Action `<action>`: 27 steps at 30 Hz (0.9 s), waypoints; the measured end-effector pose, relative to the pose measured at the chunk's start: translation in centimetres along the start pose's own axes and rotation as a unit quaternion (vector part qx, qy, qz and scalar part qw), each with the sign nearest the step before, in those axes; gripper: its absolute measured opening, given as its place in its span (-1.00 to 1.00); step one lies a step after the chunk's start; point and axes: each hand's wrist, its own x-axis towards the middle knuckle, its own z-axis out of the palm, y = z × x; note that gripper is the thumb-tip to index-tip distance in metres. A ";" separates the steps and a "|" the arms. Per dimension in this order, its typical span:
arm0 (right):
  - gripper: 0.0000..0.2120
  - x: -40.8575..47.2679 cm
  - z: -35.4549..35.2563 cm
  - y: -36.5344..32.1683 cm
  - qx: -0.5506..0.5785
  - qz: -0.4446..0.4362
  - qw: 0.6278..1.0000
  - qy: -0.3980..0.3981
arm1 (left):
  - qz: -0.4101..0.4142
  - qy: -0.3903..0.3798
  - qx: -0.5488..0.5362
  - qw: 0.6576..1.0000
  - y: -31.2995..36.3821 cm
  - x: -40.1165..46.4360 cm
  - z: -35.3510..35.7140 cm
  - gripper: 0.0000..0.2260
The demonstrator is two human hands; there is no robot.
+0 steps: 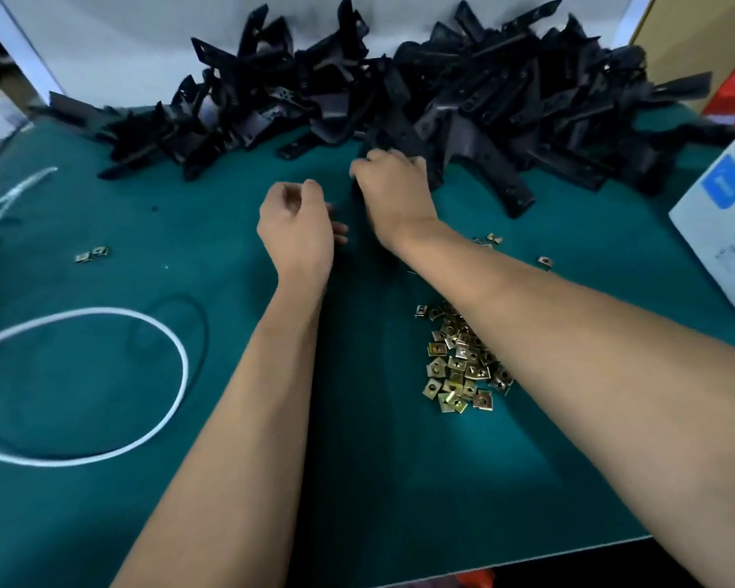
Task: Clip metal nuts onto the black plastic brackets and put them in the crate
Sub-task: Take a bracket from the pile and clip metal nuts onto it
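Note:
A big heap of black plastic brackets (463,91) lies along the far side of the green table (102,396). A pile of brass-coloured metal clip nuts (459,367) sits near the middle right, partly under my right forearm. My right hand (393,193) reaches to the heap's front edge, its fingers curled round a black bracket (393,140). My left hand (298,224) hovers just left of it with fingers curled; what it holds, if anything, is hidden. No crate shows.
A white cord loop (102,418) lies at the left, with another white strap (13,197) further back. Two stray nuts (92,254) sit mid-left, a few more (544,261) to the right. A white box (726,222) stands at the right edge.

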 end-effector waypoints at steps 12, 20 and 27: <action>-0.68 -6.2 -3.6 1.8 0.394 -0.087 0.909 0.103 | -0.219 -0.177 -0.275 0.919 1.7 0.5 -2.0 -0.93; -0.82 -9.6 -5.1 6.8 0.323 -0.106 0.911 -0.232 | -0.216 -0.145 -0.366 0.893 1.5 0.2 -2.4 -0.94; -0.87 -10.2 -4.5 6.5 0.247 -0.118 0.938 -0.214 | -0.178 -0.239 -0.322 0.899 1.3 -0.9 -1.6 -0.90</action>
